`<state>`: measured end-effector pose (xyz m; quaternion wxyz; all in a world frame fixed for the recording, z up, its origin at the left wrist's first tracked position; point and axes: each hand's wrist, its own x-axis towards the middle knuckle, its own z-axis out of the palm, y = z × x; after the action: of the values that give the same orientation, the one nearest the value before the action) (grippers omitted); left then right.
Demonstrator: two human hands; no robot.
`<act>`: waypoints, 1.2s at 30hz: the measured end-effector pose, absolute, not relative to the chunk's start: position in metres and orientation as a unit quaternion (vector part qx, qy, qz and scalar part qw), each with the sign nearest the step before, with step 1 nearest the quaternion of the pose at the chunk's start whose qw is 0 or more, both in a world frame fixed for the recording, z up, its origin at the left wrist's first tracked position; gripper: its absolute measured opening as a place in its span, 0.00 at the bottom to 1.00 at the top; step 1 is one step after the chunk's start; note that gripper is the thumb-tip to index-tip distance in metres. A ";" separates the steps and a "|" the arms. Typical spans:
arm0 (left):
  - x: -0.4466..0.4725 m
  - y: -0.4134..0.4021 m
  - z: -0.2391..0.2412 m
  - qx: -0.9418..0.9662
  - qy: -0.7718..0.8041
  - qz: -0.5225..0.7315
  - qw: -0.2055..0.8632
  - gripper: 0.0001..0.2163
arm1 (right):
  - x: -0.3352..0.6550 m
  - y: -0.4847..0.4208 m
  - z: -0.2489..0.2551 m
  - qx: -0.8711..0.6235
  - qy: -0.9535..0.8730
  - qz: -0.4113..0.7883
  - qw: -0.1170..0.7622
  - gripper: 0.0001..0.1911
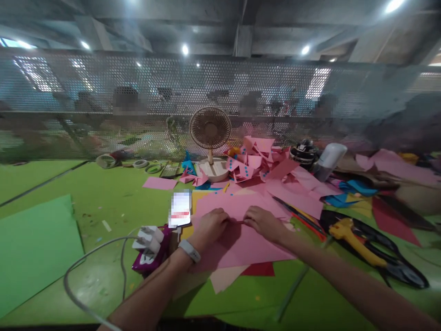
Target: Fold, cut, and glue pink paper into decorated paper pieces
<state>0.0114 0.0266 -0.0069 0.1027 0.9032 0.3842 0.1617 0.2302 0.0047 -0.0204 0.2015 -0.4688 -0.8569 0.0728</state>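
Observation:
A pink sheet of paper (241, 246) lies on the green table in front of me, on top of other coloured sheets. My left hand (209, 226), with a white band at the wrist, presses its curled fingers down on the sheet's far edge. My right hand (263, 223) pinches the same edge right beside it, fingertips almost touching the left hand's. A fold line seems to run between the two hands. More pink paper (241, 202) lies just beyond them.
A small desk fan (210, 138) stands behind a heap of folded pink pieces (257, 161). A yellow glue gun (358, 241) and dark scissors lie at right. A phone (180, 209), white charger (149, 236) and cable sit at left, with a green sheet (34, 248).

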 end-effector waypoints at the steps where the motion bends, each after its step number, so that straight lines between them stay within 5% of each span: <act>1: 0.012 0.027 -0.008 0.899 0.389 0.168 0.109 0.12 | 0.232 0.004 -0.021 -0.475 -0.852 0.083 0.205 0.07; 14: 0.004 0.033 0.000 0.836 0.523 0.127 0.109 0.13 | 0.239 0.008 -0.028 -0.533 -0.780 0.214 0.249 0.06; 25: -0.017 0.030 0.020 0.814 0.576 -0.024 -0.065 0.12 | 0.238 0.007 -0.018 -0.565 -0.749 0.260 0.227 0.08; 30: 0.000 0.023 0.015 0.818 0.549 0.094 -0.142 0.14 | 0.237 0.007 -0.017 -0.560 -0.753 0.256 0.232 0.10; 36: 0.034 -0.007 -0.021 0.926 0.356 0.127 -0.010 0.36 | 0.238 0.010 -0.023 -0.548 -0.759 0.252 0.245 0.09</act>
<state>0.0337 -0.0073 -0.0213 -0.0096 0.9256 0.3563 0.1274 0.2378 0.0099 -0.0232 0.2450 -0.5479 -0.7589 0.2525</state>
